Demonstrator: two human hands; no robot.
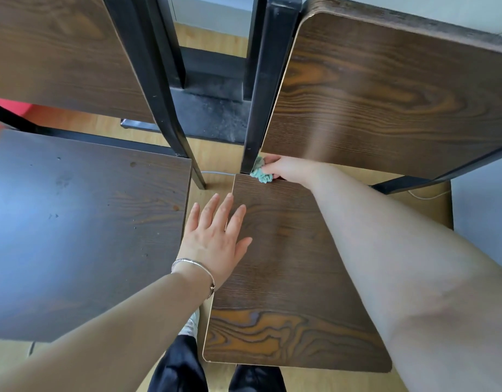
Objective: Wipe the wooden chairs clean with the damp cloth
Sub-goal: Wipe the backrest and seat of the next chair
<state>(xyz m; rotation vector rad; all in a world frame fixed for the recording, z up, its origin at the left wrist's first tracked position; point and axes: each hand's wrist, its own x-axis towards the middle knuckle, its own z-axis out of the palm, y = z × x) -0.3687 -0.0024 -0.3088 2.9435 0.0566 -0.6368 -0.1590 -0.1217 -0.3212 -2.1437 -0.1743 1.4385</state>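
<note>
Two wooden chairs with black metal frames stand side by side below me. On the right chair seat (286,278), my right hand (286,169) grips a bunched teal cloth (261,172) at the seat's far left corner, against the black frame post (261,108) under the backrest (385,94). My left hand (216,236) lies flat with fingers spread on the left edge of the same seat, a silver bangle on its wrist. The left chair seat (88,222) shows several small spots and specks.
The left chair's backrest (60,52) rises at the top left. A narrow gap of light wood floor (213,157) separates the chairs. A dark dusty base (210,114) sits behind them. My shoes and dark trousers (182,369) are below the seats.
</note>
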